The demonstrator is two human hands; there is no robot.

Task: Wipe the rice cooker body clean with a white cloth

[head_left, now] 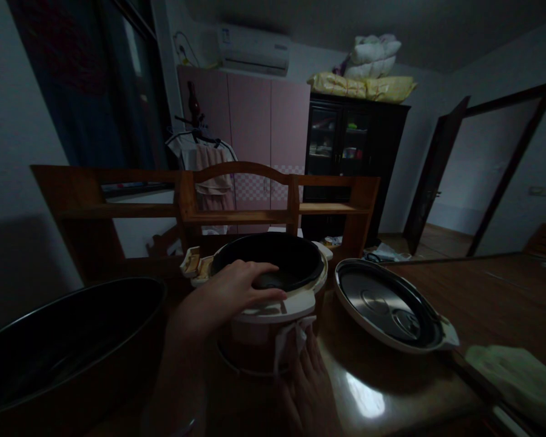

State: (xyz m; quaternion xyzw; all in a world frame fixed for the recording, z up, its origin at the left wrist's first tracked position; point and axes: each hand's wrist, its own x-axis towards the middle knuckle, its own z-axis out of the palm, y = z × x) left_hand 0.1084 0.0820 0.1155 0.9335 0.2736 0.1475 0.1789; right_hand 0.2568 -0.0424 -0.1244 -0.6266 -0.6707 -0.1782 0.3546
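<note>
A rice cooker (255, 337) with its lid off stands upright on the table in front of me. Its dark inner pot (295, 252) sits inside the pale rim. My left hand (241, 285) holds the cooker's near left rim, with the fingers reaching over the pot opening and the thumb along the front edge. Lower down, my right hand (307, 382) presses a crumpled white cloth (291, 340) against the cooker's front right side. To the right, the detached lid (373, 303) lies with its metal inner face up.
A large dark basin (131, 303) stands at the left. A pale green cloth (519, 376) lies at the right edge. Behind the cooker rises a wooden shelf rack (241, 215). The glossy tabletop (364, 394) reflects light near the lid.
</note>
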